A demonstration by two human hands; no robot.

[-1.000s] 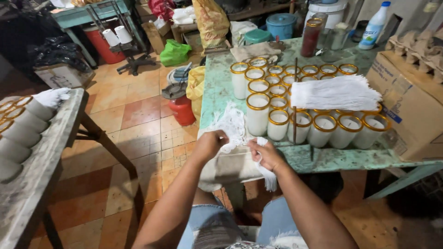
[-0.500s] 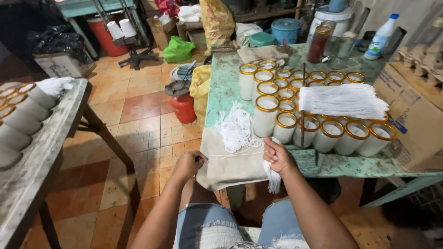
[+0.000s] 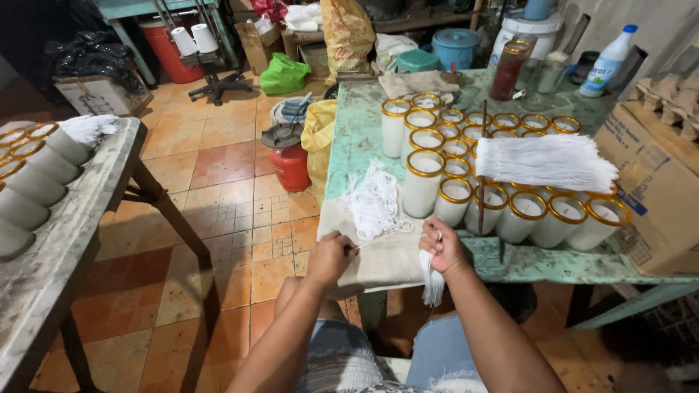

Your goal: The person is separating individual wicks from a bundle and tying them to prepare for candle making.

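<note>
Head view: my right hand (image 3: 441, 246) is gripping a bunch of white wicks (image 3: 432, 280) hanging over the surface (image 3: 349, 145) edge. My left hand (image 3: 331, 256) is pinching a single wick (image 3: 378, 244) on the beige cloth (image 3: 382, 262), near the loose wick pile (image 3: 375, 200) beside gold-rimmed candle glasses (image 3: 422, 182).

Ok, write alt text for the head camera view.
Seated at a worn green table, a person pulls one white string from a bunch of strings gripped in the right hand, the left hand pinching its end. Gold-rimmed glass candles crowd the table behind a loose pile of strings.
</note>
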